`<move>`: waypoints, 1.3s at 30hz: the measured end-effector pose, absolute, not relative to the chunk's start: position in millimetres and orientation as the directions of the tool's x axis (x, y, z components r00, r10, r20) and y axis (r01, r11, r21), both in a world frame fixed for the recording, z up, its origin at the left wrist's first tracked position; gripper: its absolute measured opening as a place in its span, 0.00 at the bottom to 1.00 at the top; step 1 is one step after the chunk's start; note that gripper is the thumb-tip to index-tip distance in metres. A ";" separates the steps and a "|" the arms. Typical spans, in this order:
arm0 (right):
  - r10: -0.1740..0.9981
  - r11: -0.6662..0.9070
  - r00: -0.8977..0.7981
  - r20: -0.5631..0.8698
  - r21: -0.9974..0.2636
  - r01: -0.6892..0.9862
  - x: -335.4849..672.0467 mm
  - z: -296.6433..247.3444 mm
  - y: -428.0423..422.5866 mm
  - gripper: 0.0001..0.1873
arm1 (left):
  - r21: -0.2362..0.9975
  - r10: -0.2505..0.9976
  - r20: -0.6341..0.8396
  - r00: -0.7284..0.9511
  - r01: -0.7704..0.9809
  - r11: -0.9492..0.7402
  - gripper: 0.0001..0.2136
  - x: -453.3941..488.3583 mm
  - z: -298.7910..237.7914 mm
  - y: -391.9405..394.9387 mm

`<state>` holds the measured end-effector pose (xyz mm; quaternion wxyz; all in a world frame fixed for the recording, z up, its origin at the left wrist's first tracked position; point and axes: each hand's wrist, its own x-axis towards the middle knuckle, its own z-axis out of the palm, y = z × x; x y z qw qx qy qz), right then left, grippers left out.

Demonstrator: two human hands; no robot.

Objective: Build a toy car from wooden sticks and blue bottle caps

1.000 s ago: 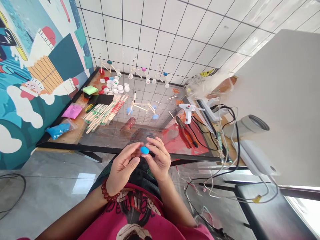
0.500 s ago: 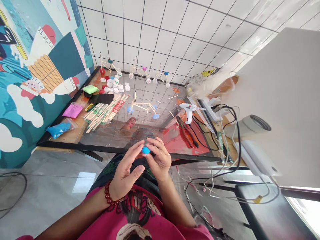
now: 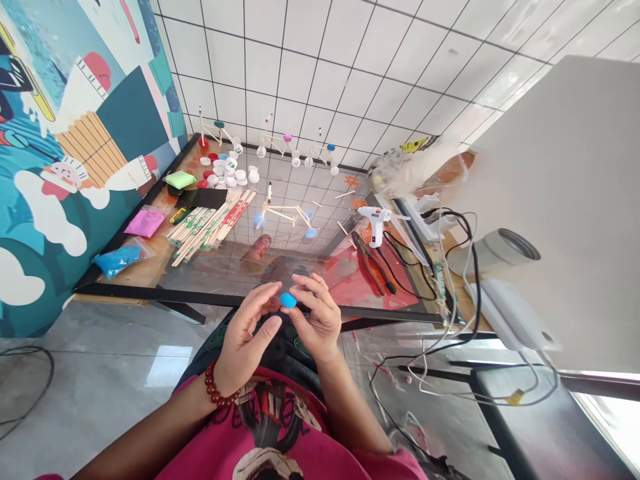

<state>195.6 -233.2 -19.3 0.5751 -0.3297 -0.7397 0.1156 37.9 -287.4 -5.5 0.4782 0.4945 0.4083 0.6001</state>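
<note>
A small lump of blue clay sits between the fingertips of both hands, just in front of the glass table's near edge. My left hand, with a red bead bracelet on its wrist, pinches the lump from the left with thumb and forefinger. From the right, my right hand pinches it with curled fingers. Further back on the table stands a stick bicycle with blue wheels.
Chopstick bundles, bottle caps, bags of green, pink and blue clay lie at the left. Three stick bicycles stand by the tiled wall. A white glue gun, red pliers and tangled cables lie at the right.
The fingers have shifted slightly around the blue clay, working it; my left thumb moved in and out. The hands stay in the same place.
</note>
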 end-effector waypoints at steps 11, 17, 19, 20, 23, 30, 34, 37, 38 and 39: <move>0.566 0.807 -0.244 0.787 -0.471 0.355 192.4 -16.6 -234.1 0.17 | 0.983 0.984 0.177 -0.032 -0.047 -0.178 0.06 29.4 -0.1 -268.8; 0.543 0.819 -0.256 0.800 -0.437 0.373 191.6 -18.6 -233.3 0.17 | 0.988 0.989 0.148 -0.021 -0.041 -0.148 0.05 30.3 2.2 -269.8; 0.544 0.819 -0.263 0.797 -0.436 0.372 191.4 -18.3 -233.4 0.16 | 0.989 0.991 0.135 -0.023 -0.054 -0.136 0.05 31.6 5.0 -269.3; 0.543 0.820 -0.263 0.798 -0.435 0.373 191.2 -18.0 -233.5 0.16 | 0.989 0.991 0.129 -0.024 -0.065 -0.131 0.05 32.4 6.3 -269.0; 0.538 0.820 -0.255 0.803 -0.430 0.377 190.3 -16.8 -233.7 0.14 | 0.989 0.993 0.119 -0.023 -0.091 -0.120 0.05 34.1 9.5 -268.4; 0.531 0.824 -0.236 0.814 -0.432 0.366 188.2 -15.5 -233.4 0.12 | 0.991 0.994 0.106 -0.009 -0.081 -0.107 0.05 33.4 12.9 -268.4; 0.539 0.820 -0.236 0.809 -0.439 0.367 187.8 -15.0 -233.1 0.13 | 0.989 0.995 0.100 -0.022 -0.111 -0.102 0.05 33.9 9.7 -267.4; 0.569 0.807 -0.238 0.787 -0.480 0.345 188.4 -15.5 -232.4 0.15 | 0.981 0.997 0.064 -0.047 -0.179 -0.071 0.07 34.2 6.6 -266.1; 0.584 0.799 -0.236 0.777 -0.499 0.335 189.0 -16.0 -232.2 0.15 | 0.978 0.997 0.054 -0.046 -0.199 -0.063 0.07 33.8 5.8 -265.8; 0.598 0.791 -0.234 0.766 -0.518 0.325 189.9 -16.7 -231.9 0.14 | 0.975 0.998 0.048 -0.041 -0.217 -0.056 0.08 32.9 5.2 -265.6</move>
